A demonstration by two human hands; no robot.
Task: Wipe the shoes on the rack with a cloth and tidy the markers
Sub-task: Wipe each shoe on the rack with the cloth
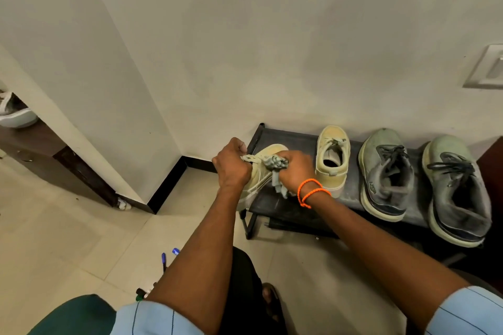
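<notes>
Left hand point(231, 166) grips the cream shoe point(268, 160), toe toward the wall; right hand point(295, 171), just beside, clutches the bunched cloth point(277, 168) against its laces.

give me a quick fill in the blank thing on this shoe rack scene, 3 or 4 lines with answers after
1. The right hand presses a crumpled ____ against the cream shoe that the left hand holds.
2. Beside the other cream shoe, ____ grey shoes stand on the black rack.
3. The wristbands on the right wrist are ____.
4. The markers lie on the ____.

Missing words: cloth; two; orange; floor
</notes>
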